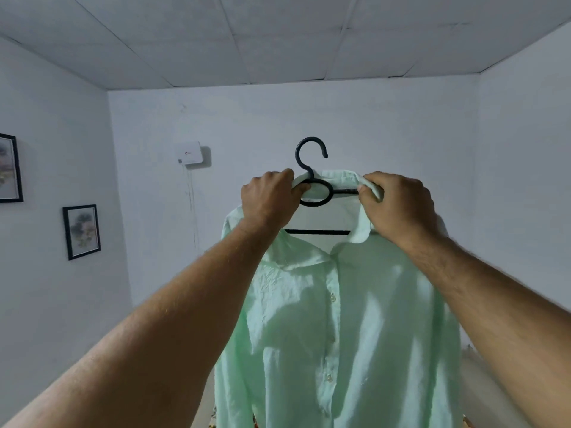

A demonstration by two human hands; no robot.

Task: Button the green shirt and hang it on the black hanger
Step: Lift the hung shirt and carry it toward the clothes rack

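Green cloth fills the low middle of the view: the green shirt (340, 319) hangs down long in the air, held up in front of the person. Small buttons (332, 297) run down its front, and the ones that show look done up. Two bare arms reach up to its top. The left hand (268, 202) is closed on the collar (346, 177) right by the neck of the black hanger (312, 168). The right hand (398, 205) pinches the other side of the collar, touching the hanger's arm. The hanger sits inside the shirt; its hook sticks up above the collar and its straight bar shows in the open neck. Farther back, on the wall, is a white box (189, 152). Two framed pictures (82, 231) hang on the left wall.
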